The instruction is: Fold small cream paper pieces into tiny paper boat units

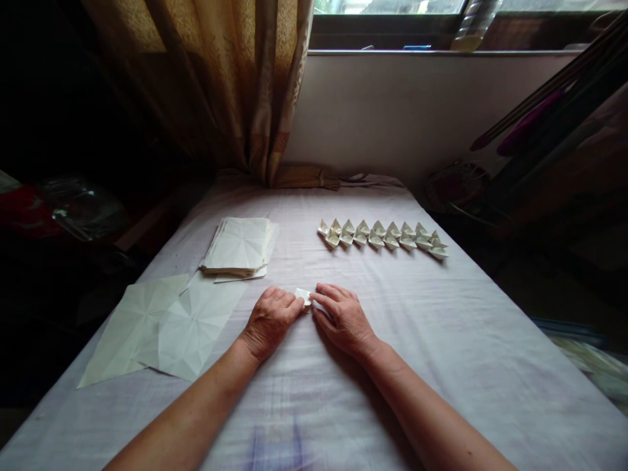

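Observation:
A small folded piece of white paper (pixel 303 296) lies between my two hands at the middle of the table. My left hand (pixel 277 315) is closed on its left side, thumb and fingers pressed together at the edge. On the other side, my right hand (pixel 342 315) touches the paper's right edge with its fingertips, the fingers slightly bent and apart. Beyond my right hand stand two rows of small folded paper boats (pixel 377 235). A stack of creased paper sheets (pixel 239 243) sits beyond my left hand. Two loose creased sheets (pixel 191 327) overlap at the left.
A pale cloth covers the table (pixel 441 366). At its far edge hangs a gold-brown curtain (pixel 235 85), beside a white wall (pixel 373 111) under a window. A bottle (pixel 475 26) stands on the sill. Dark clutter lines both sides of the table.

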`<state>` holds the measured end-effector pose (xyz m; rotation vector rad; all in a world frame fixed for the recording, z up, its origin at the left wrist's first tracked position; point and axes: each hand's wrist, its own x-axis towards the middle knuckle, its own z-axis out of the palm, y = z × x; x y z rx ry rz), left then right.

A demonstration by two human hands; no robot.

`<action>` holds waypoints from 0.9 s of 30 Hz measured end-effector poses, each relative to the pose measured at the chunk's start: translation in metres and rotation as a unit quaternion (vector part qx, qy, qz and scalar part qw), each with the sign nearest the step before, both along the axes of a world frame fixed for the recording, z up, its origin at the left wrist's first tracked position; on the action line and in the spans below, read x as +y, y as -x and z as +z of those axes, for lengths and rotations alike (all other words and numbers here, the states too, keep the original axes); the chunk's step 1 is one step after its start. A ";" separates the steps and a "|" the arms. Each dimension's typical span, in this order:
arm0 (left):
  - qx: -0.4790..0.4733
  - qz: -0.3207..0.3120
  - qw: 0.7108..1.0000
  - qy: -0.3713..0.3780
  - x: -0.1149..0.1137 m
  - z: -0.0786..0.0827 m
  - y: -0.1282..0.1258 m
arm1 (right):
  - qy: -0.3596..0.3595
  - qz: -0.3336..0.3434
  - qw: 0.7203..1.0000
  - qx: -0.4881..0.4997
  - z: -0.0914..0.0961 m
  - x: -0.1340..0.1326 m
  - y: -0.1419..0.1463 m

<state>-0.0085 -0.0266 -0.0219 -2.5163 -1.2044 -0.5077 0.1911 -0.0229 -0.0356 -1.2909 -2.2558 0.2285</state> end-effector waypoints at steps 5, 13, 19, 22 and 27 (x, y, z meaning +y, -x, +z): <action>-0.011 -0.005 1.000 -0.011 -0.004 0.002 0.001 | -0.015 0.014 1.000 -0.018 0.001 0.009 0.004; -0.067 0.012 0.997 0.037 -0.020 0.000 0.011 | -0.055 0.039 0.997 -0.034 0.002 -0.007 0.003; -0.100 0.043 0.991 0.082 -0.021 0.001 0.014 | -0.027 0.046 0.998 -0.013 0.003 -0.007 0.004; -0.112 0.044 0.988 0.092 -0.021 0.002 0.015 | -0.018 0.060 0.998 0.002 0.005 -0.006 0.004; -0.126 0.043 0.983 0.124 -0.020 0.002 0.016 | -0.006 0.046 0.999 0.004 0.003 -0.004 0.007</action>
